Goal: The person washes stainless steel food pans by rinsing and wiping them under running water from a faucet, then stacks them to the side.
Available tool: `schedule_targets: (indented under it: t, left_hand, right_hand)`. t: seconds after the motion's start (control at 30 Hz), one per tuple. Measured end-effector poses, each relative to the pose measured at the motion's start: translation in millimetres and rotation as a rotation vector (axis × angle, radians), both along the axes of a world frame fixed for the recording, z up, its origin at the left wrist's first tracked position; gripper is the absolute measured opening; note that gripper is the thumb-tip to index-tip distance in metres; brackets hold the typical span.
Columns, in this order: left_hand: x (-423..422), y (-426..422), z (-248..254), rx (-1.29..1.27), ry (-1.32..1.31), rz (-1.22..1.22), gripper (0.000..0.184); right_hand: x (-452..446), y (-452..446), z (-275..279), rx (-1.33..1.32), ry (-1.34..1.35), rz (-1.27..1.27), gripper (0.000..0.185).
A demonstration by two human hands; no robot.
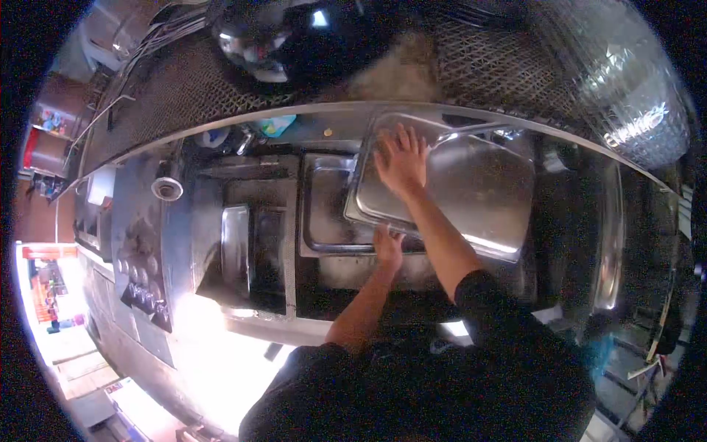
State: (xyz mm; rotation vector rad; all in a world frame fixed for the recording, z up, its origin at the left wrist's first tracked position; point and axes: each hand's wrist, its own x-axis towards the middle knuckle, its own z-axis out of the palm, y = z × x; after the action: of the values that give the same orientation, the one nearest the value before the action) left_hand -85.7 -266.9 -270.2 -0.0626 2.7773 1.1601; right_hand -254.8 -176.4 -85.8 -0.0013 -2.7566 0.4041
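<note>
A large, shallow metal tray (479, 188) lies tilted over the counter, its rim toward me. My right hand (403, 158) rests flat on the tray's left part, fingers spread. At the near edge, my left hand (388, 248) grips the rim, with some fingers hidden beneath it. A second edge shows just under this tray, so at least one more may be stacked there. To the left, partly covered by the tray, sits a rectangular metal pan (335, 214) with a raised rim.
A perforated metal shelf (493, 70) spans above the counter, carrying a dark, shiny rounded object (294, 44) and a foil-like silvery bundle (633, 110). Further left are a narrow metal container (236, 247) and a round metal fitting (167, 189). A blue-green packet (277, 126) lies at the back.
</note>
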Motion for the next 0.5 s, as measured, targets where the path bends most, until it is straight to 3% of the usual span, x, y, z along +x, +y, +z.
schedule_targets:
  t: [0.03, 0.17, 0.23, 0.27, 0.3, 0.37, 0.4, 0.43, 0.5]
  left_hand:
    - [-4, 6, 2, 0.008, 0.005, -0.011, 0.035]
    - [-20, 23, 28, 1.298, -0.025, 0.708, 0.044]
    - [-52, 8, 91, 1.712, -0.214, 1.100, 0.049]
    - [-69, -9, 114, 1.777, -0.285, 1.258, 0.050]
    - [-77, -38, 60, 1.080, 0.007, 0.689, 0.055]
    - [-78, -49, 23, 0.381, 0.258, 0.064, 0.060]
    - [-82, -41, 58, 0.792, 0.096, 0.293, 0.063]
    - [-88, -32, 97, 1.195, -0.093, 0.537, 0.066]
    - [-91, -26, 111, 1.579, -0.307, 0.796, 0.070]
  right_hand:
    - [-1, 0, 2, -0.008, 0.007, -0.001, 0.052]
    - [0, -1, 12, -0.059, -0.021, -0.008, 0.050]
    - [-1, -3, 6, -0.016, -0.012, -0.015, 0.051]
    - [-2, 2, 3, 0.015, 0.000, 0.001, 0.052]
    - [-1, 13, 2, 0.021, 0.001, -0.049, 0.052]
    - [6, 32, -3, -0.024, 0.055, 0.193, 0.053]
    - [5, 40, -2, -0.048, 0.097, 0.325, 0.054]
    - [8, 59, -1, -0.045, 0.107, 0.298, 0.054]
    - [31, 120, -2, 0.126, -0.068, 0.202, 0.042]
